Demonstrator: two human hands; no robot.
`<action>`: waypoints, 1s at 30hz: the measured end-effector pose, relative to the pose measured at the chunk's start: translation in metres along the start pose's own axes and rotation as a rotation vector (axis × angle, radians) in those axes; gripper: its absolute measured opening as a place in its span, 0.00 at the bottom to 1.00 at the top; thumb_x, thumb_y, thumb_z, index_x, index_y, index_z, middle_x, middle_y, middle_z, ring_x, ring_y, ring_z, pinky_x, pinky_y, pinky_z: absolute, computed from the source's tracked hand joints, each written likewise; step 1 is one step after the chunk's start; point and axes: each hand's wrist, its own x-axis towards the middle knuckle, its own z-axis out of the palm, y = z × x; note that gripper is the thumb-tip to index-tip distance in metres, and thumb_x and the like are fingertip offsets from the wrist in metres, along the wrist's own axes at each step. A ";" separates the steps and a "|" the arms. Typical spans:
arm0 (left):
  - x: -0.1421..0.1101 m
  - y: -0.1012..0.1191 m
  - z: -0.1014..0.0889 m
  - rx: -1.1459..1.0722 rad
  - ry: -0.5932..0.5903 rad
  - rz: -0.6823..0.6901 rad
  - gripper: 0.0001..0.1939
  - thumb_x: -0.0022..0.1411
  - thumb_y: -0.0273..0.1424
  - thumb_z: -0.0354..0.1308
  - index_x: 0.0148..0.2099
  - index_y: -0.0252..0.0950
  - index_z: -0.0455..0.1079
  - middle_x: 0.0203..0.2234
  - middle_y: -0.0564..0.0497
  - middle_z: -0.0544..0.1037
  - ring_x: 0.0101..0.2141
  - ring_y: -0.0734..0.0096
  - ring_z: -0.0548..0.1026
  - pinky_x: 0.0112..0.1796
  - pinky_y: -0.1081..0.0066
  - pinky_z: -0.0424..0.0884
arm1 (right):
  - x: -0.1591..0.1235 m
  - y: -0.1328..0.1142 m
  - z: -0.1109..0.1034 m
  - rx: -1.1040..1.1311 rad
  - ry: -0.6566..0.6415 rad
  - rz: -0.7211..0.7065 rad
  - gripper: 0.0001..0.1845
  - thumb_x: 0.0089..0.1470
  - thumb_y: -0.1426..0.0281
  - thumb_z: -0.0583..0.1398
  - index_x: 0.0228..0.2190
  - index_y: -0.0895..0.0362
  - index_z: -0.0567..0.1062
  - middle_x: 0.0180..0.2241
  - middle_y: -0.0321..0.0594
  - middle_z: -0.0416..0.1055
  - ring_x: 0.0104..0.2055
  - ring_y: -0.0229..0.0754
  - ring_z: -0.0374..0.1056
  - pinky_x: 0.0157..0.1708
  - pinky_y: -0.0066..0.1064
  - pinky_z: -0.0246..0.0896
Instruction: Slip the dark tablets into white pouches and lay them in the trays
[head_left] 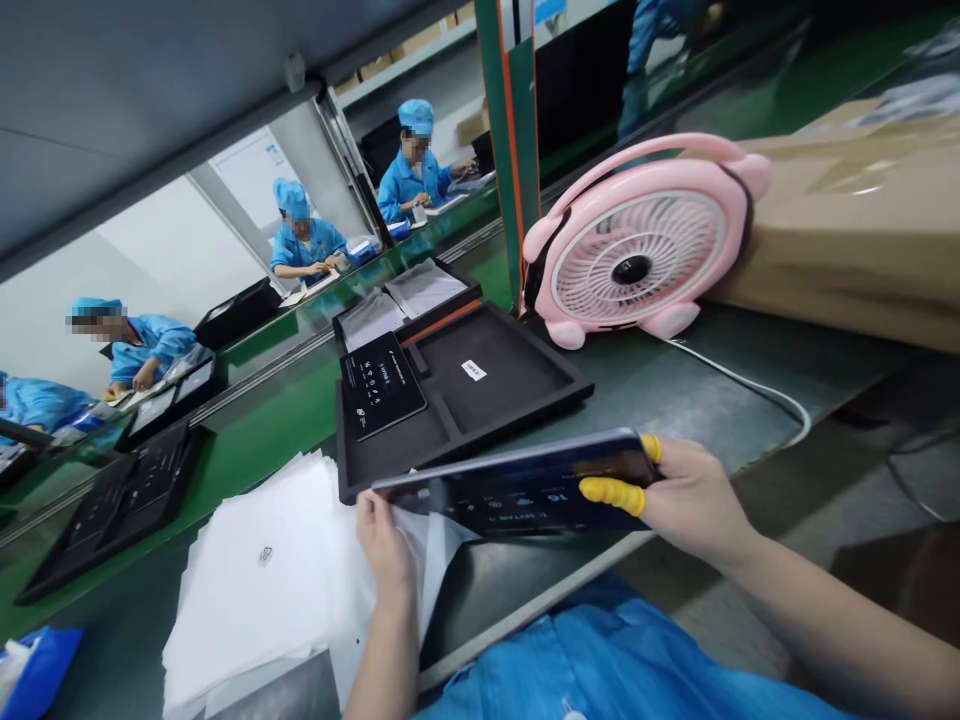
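A dark tablet (517, 490) is held tilted above the bench's front edge, with white print and icons on its face. My right hand (686, 500) grips its right end, yellow finger cots on the thumb and a finger. At the left corner, the fingers of my left hand (386, 545) are closed on the tablet's edge. A translucent white sheet or sleeve (439, 550) hangs just under that corner; whether my left hand also holds it I cannot tell. Beside my left hand lies a stack of white sleeves (262, 570).
Behind the tablet, a black tray (510, 395) holds another tablet (382, 385) in its left side. A pink fan (637, 260) stands before a cardboard box (862, 230), its white cord (750, 380) trailing right. More trays (112, 510) lie left. Several co-workers in blue sit across the line.
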 end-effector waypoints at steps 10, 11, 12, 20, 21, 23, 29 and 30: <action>-0.023 0.040 -0.015 0.334 -0.427 0.569 0.14 0.60 0.28 0.47 0.21 0.37 0.59 0.15 0.54 0.62 0.18 0.77 0.60 0.22 0.75 0.54 | -0.007 0.011 0.031 0.215 0.003 0.300 0.19 0.28 0.56 0.69 0.21 0.57 0.75 0.21 0.38 0.74 0.24 0.43 0.70 0.24 0.30 0.68; -0.024 0.037 -0.015 0.376 -0.475 0.611 0.14 0.60 0.27 0.47 0.21 0.37 0.60 0.16 0.54 0.63 0.18 0.76 0.60 0.22 0.75 0.54 | -0.005 0.016 0.033 0.262 0.038 0.396 0.21 0.26 0.56 0.69 0.22 0.57 0.75 0.22 0.39 0.74 0.25 0.44 0.70 0.25 0.31 0.69; -0.024 0.034 -0.017 0.397 -0.528 0.613 0.14 0.60 0.26 0.47 0.22 0.37 0.60 0.16 0.54 0.63 0.18 0.76 0.61 0.22 0.75 0.54 | -0.003 0.020 0.034 0.302 0.090 0.482 0.22 0.23 0.57 0.70 0.22 0.57 0.74 0.22 0.39 0.74 0.26 0.45 0.71 0.26 0.33 0.69; 0.009 0.043 0.011 0.326 -0.718 0.486 0.14 0.58 0.30 0.49 0.21 0.37 0.63 0.17 0.51 0.65 0.20 0.74 0.62 0.25 0.74 0.56 | 0.002 0.029 0.059 0.429 0.254 0.548 0.24 0.22 0.60 0.70 0.26 0.57 0.73 0.26 0.39 0.75 0.30 0.47 0.70 0.33 0.37 0.68; 0.013 0.048 0.018 0.313 -0.691 0.501 0.14 0.58 0.30 0.49 0.21 0.37 0.64 0.17 0.51 0.65 0.21 0.73 0.63 0.26 0.73 0.56 | 0.001 0.028 0.064 0.417 0.206 0.530 0.24 0.23 0.61 0.70 0.26 0.57 0.73 0.27 0.40 0.75 0.31 0.47 0.70 0.33 0.37 0.68; 0.016 0.058 0.029 0.285 -0.626 0.508 0.14 0.59 0.31 0.49 0.21 0.37 0.64 0.18 0.51 0.66 0.21 0.73 0.63 0.26 0.73 0.57 | -0.002 0.025 0.075 0.392 0.130 0.507 0.22 0.26 0.62 0.69 0.27 0.58 0.73 0.27 0.41 0.75 0.32 0.48 0.70 0.33 0.37 0.68; -0.014 0.062 0.048 0.191 -0.685 0.289 0.10 0.59 0.38 0.53 0.32 0.38 0.70 0.28 0.49 0.72 0.28 0.71 0.69 0.31 0.71 0.67 | -0.013 0.026 0.097 0.211 0.069 0.254 0.13 0.45 0.60 0.56 0.23 0.58 0.72 0.20 0.39 0.70 0.25 0.43 0.67 0.26 0.35 0.67; -0.021 0.059 0.051 0.193 -0.673 0.272 0.10 0.60 0.38 0.52 0.36 0.37 0.70 0.32 0.48 0.73 0.31 0.72 0.70 0.33 0.70 0.68 | -0.016 0.027 0.100 0.166 0.043 0.195 0.14 0.48 0.61 0.53 0.22 0.57 0.71 0.18 0.39 0.67 0.22 0.42 0.65 0.24 0.34 0.65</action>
